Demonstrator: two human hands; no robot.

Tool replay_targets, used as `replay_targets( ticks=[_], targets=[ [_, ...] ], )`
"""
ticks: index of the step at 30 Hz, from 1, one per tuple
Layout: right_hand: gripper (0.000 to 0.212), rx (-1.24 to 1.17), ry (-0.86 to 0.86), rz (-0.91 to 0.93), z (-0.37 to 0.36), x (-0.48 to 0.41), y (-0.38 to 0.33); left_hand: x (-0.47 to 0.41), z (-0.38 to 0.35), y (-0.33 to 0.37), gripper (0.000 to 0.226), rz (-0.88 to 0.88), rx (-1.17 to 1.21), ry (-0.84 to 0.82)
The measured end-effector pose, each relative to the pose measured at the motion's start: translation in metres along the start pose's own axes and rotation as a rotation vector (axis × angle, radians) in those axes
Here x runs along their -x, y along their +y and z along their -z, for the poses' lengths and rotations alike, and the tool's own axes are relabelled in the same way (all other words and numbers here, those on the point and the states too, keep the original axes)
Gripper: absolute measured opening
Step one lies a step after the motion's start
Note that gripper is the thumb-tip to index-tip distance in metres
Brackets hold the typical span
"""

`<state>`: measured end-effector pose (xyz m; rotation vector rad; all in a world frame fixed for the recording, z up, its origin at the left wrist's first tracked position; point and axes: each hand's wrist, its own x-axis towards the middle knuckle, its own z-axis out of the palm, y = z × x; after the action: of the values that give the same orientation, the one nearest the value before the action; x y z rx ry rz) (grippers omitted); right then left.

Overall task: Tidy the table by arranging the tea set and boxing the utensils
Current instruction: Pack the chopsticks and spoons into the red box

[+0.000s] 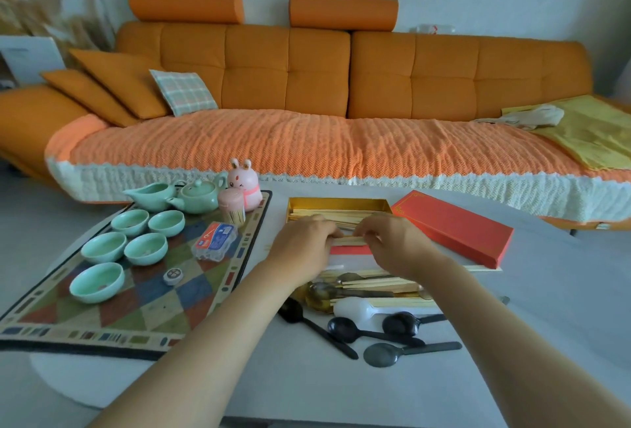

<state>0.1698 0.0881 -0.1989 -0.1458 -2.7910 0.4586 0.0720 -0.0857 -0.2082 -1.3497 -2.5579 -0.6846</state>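
Note:
My left hand [304,243] and my right hand [392,243] both pinch a small bundle of pale wooden chopsticks [348,240] over the near end of the gold-lined red box [338,204], which holds more chopsticks. The red lid [454,226] lies to the right of the box. Nearer me lies a pile of loose chopsticks [379,282], metal spoons [324,292], a white plastic spoon [355,308] and several black plastic spoons [345,328]. On the patterned mat [112,308] at left stand several celadon cups [145,248], a teapot [198,195] and a pitcher [152,193].
A pink rabbit figure [244,188], a toothpick holder [232,205], a small clear plastic box [215,239] and a small round token [172,275] sit on the mat. An orange sofa [307,69] runs behind the white table [546,291].

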Motion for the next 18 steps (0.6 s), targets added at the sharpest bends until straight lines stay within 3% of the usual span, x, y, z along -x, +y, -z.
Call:
replay_targets(
  ticks=[4,10,18],
  targets=[
    [0.025,-0.048,0.164,-0.041,0.003,-0.013,0.009,-0.006,-0.001,-0.014,0.028,-0.046,-0.071,0.102],
    [0.027,-0.043,0.279,-0.192,-0.001,-0.023,0.02,-0.014,0.001,-0.035,0.044,-0.009,-0.074,0.09],
    [0.038,0.134,0.126,-0.354,-0.017,-0.046,0.011,-0.033,-0.008,-0.045,0.05,0.025,-0.105,-0.225]
  ],
)
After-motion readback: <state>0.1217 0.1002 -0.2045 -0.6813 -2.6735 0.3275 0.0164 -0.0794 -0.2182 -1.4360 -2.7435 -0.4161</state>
